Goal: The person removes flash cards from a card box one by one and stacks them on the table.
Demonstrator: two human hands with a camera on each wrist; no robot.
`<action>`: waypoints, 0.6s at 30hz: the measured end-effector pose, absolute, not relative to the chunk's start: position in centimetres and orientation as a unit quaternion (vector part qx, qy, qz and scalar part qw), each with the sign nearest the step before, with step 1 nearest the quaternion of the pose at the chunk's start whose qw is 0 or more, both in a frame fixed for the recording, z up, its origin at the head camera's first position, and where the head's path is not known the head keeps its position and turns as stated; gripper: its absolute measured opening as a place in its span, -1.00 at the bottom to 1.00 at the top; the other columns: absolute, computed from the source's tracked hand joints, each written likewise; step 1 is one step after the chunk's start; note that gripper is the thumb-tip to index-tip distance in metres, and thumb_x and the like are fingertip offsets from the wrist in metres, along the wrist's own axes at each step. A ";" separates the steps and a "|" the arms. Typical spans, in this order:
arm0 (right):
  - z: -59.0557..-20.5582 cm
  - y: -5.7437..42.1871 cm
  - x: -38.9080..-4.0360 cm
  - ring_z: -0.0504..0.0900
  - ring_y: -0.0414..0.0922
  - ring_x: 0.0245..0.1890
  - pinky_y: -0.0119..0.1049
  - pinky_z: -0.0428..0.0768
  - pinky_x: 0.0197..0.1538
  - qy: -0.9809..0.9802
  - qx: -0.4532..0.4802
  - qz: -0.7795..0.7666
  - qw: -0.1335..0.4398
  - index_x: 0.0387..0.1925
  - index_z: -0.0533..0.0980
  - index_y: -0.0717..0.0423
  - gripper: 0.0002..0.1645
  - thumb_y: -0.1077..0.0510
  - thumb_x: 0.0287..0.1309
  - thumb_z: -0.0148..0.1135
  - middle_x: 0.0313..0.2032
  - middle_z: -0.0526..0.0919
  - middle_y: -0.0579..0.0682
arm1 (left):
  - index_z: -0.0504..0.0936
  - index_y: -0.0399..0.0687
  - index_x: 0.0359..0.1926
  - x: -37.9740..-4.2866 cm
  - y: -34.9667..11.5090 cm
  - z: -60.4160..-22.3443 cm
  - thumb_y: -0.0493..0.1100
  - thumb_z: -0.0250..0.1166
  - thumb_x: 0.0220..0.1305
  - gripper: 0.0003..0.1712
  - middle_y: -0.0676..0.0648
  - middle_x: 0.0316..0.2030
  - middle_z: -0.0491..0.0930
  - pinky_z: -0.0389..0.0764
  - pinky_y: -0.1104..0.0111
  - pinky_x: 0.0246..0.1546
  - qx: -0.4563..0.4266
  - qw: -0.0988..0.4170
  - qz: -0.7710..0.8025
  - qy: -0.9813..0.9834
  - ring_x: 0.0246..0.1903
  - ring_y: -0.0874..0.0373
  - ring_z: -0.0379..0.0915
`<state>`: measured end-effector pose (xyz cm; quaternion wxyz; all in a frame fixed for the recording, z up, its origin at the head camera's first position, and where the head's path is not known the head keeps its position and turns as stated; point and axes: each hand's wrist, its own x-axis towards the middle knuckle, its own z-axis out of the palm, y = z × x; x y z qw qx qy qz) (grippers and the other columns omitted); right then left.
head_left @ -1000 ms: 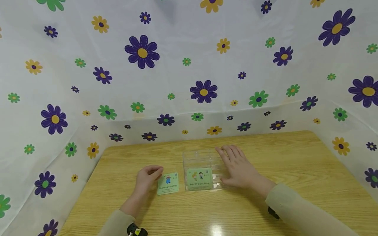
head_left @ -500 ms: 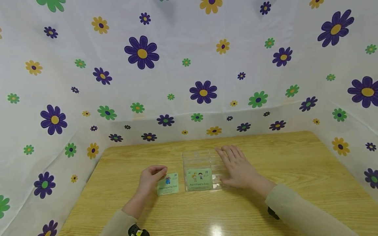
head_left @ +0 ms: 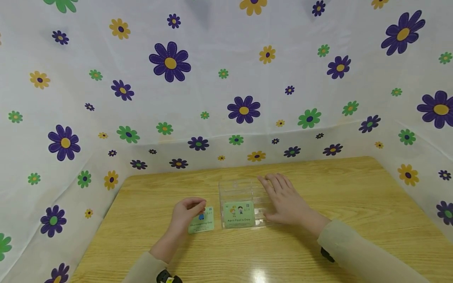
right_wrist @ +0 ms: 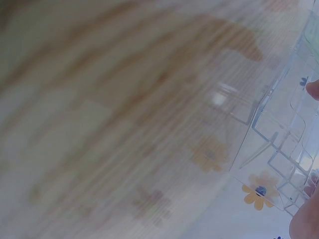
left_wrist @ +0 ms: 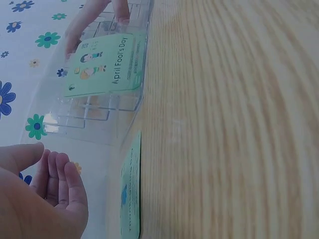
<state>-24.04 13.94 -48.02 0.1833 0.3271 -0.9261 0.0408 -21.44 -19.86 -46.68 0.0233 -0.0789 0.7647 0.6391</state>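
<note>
Over the upper part of a green "Thanksgiving Day" card (head_left: 202,225) hovers my left hand (head_left: 185,215), its fingers loosely curled. In the left wrist view that card (left_wrist: 130,199) lies flat on the table, and a gap shows between it and the hand (left_wrist: 47,199). Right of it is a clear plastic box (head_left: 235,192) with small dividers. A green "April Fool's Day" card (head_left: 239,215) leans at the box's front left. My right hand (head_left: 284,200) rests spread on the box's right side, thumb toward the front and fingers toward the back.
A wooden table (head_left: 318,251) bears everything. White flowered cloth (head_left: 209,90) encloses its back and sides. Black straps (head_left: 168,277) sit on both wrists.
My left hand has shifted rightward, from the Thanksgiving card's upper left corner to over its picture. The right hand, the box and both cards have kept their places.
</note>
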 end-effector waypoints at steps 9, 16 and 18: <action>-47.9 13.9 -23.9 0.29 0.24 0.47 0.24 0.23 0.61 -0.930 0.324 0.041 0.167 0.65 0.02 0.19 0.37 -0.33 0.06 0.47 0.43 0.30 0.27 | 0.70 -0.41 0.07 -21.0 -19.1 -46.3 -0.27 0.34 0.50 -0.73 -0.19 -0.09 0.76 0.77 0.32 -0.03 -0.063 0.026 0.622 0.780 -0.24 0.29 0.66; -47.9 13.9 -23.9 0.29 0.24 0.47 0.23 0.22 0.62 -0.931 0.322 0.038 0.168 0.66 0.00 0.17 0.38 -0.34 0.05 0.48 0.43 0.29 0.26 | 0.71 -0.41 0.07 -21.0 -18.5 -46.1 -0.27 0.33 0.50 -0.73 -0.15 -0.11 0.76 0.77 0.23 0.01 -0.054 0.030 0.622 0.781 -0.23 0.25 0.67; -47.9 13.9 -23.9 0.29 0.24 0.47 0.22 0.23 0.62 -0.931 0.322 0.037 0.168 0.65 0.01 0.17 0.38 -0.34 0.04 0.48 0.43 0.29 0.26 | 0.70 -0.44 0.06 -20.9 -18.3 -46.1 -0.29 0.33 0.50 -0.73 -0.15 -0.12 0.76 0.77 0.23 0.01 -0.049 0.032 0.623 0.780 -0.24 0.24 0.67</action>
